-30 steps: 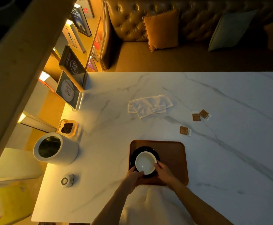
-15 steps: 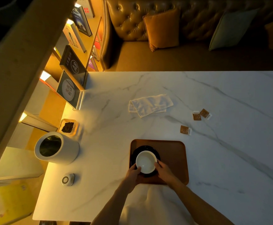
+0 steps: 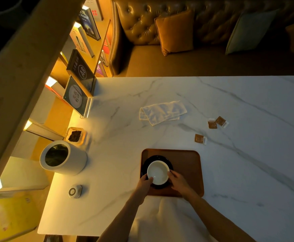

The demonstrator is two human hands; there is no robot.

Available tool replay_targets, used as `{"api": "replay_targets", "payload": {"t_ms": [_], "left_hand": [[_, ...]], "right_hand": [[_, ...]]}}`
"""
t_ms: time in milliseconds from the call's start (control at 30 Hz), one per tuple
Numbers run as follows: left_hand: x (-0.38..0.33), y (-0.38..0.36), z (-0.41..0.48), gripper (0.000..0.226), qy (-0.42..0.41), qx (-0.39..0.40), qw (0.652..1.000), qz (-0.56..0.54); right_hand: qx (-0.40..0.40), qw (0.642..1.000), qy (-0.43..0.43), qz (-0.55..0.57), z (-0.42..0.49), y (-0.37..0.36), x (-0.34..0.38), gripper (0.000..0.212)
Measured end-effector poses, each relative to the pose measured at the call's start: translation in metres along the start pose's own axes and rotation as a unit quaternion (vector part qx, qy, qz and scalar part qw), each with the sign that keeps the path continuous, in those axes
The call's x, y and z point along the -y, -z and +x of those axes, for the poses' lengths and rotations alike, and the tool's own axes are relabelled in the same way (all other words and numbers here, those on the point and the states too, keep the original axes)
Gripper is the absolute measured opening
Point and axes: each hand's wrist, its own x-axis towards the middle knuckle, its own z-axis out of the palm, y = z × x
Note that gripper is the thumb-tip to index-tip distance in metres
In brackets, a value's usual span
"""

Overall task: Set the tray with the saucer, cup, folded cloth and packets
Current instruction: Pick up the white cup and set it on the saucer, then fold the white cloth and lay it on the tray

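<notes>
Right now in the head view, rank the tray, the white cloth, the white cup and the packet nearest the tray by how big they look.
1. Tray, clearly largest.
2. White cloth; it lies farther from the camera, so its true size may be understated.
3. White cup, partly covered by both hands.
4. Packet nearest the tray, smallest.

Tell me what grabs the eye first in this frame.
Both hands, left hand and right hand, clasp a white cup sitting on a dark saucer at the left end of the brown tray. Farther back on the marble table, the cloth and three brown packets lie off the tray.
</notes>
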Motion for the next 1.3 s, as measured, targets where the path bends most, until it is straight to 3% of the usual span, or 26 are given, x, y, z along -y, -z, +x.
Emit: {"api": "replay_targets", "payload": {"t_ms": [200,367,533,700,933,1300], "left_hand": [[-0.006,0.012,-0.009,0.050,-0.067,-0.090,0.965,0.237],[0.007,0.024,-0.017,0.053,-0.089,-0.187,0.838,0.504],[0.041,0.020,-0.023,0.062,-0.099,-0.219,0.782,0.575],[0.063,0.025,-0.026,0.065,-0.093,-0.217,0.769,0.594],[0.061,0.035,-0.027,0.065,-0.073,-0.213,0.772,0.594],[-0.052,0.051,0.019,0.058,-0.120,-0.201,0.765,0.600]], "right_hand": [[-0.070,0.984,0.083,-0.139,-0.011,0.022,-0.008,0.045],[-0.145,0.937,0.150,-0.282,-0.021,0.036,-0.027,0.046],[-0.165,0.866,0.126,-0.455,-0.034,0.037,-0.050,0.062],[-0.165,0.837,0.114,-0.508,-0.045,0.029,-0.063,0.073],[-0.158,0.845,0.092,-0.503,-0.043,0.016,-0.060,0.073],[-0.168,0.876,0.131,-0.433,0.008,0.048,0.030,0.060]]}}
